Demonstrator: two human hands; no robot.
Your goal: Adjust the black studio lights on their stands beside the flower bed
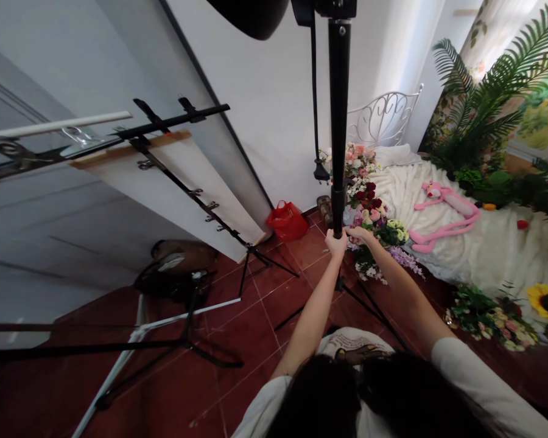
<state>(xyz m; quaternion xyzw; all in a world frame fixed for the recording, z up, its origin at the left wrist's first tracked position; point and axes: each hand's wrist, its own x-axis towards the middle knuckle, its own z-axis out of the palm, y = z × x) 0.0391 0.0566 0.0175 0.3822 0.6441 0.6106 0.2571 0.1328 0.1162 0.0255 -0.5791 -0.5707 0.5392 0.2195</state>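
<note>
A black light stand (339,121) rises upright in front of me, a dark lamp head (256,12) partly in view at its top. My left hand (336,243) is closed round the pole below a collar. Close beside it my right hand (360,235) reaches the same pole from the right; its fingertips are partly hidden behind the pole, and it appears to grip there. A cable with a black plug (320,171) dangles left of the pole. Below my hands, the stand's dark legs (379,310) spread over the floor.
Left are a white backdrop board (178,194) clipped to a black stand, a white metal stand (139,331) and a red bag (287,220). To the right, a bed with cream fabric (393,182) bears a pink plush toy (461,210); artificial flowers (369,213) and palm leaves (506,79) surround it.
</note>
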